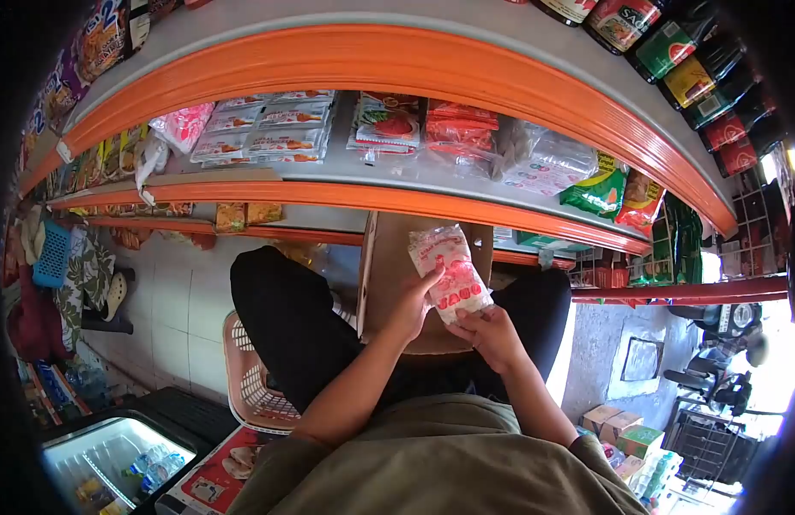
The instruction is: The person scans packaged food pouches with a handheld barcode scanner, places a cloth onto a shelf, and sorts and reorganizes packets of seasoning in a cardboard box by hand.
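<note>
The person's left hand [417,307] is partly closed on the left side of a clear packet [451,270] with red print, its thumb lying across the front. The right hand [493,336] is also partly closed, its thumb and bent fingers gripping the packet's lower right corner. The fingers behind the packet are hidden, so I cannot tell how far they curl.

The packet is held tilted, its top leaning left, in front of an open cardboard box [382,283] that stands between the person's knees. The box's upper end reaches the orange front edge of the middle shelf [363,192].

On that shelf, silver sachets [264,129] lie in rows left of centre, with a pink-and-white bag [183,124] beyond them toward the left end. Red-and-white packets [384,122] and red packets [462,129] lie near the middle. Nearer the right end are a clear plastic bundle [543,160] and a green packet [599,187] by the front edge.

Dark bottles [669,49] line the right end of the upper shelf [371,43]. A pink basket [235,360] sits on the floor beside the left knee.
</note>
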Demonstrator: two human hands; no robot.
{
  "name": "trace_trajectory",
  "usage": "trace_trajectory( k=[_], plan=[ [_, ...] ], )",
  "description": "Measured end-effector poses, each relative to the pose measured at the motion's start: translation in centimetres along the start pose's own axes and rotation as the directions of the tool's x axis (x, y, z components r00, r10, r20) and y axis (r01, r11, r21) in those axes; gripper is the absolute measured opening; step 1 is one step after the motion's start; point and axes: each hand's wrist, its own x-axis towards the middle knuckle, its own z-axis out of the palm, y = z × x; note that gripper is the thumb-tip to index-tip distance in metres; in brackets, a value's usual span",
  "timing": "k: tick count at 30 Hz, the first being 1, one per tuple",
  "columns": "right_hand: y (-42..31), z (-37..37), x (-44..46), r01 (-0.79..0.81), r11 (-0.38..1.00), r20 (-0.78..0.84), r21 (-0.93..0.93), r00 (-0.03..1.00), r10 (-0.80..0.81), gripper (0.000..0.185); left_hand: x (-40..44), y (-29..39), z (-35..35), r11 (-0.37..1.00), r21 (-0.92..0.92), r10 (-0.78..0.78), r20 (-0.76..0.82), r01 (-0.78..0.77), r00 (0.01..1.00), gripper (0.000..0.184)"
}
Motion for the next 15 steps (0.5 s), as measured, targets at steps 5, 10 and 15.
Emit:
trace_trajectory(
  k=[5,10,15],
  plan=[
    [0.4,-0.8,-0.5,0.003,0.998,0.169,-0.064,0.986,0.008,0.041,-0.7,1.9,0.6,0.999,0.003,0.051,0.002,-0.051,0.999,0.032],
    [-1.3,-0.4,-1.1,-0.072,0.981,0.262,0.178,0.965,0.023,0.049,-1.4,2.7,0.3,0.915,0.403,-0.055,0.176,-0.02,0.983,0.032],
    [-0.3,-1.1,0.6,0.066,0.992,0.247,-0.111,0.968,-0.037,0.044,-2.3,2.9,0.8,0.898,0.435,0.014,0.125,-0.068,0.992,0.031]
  ],
)
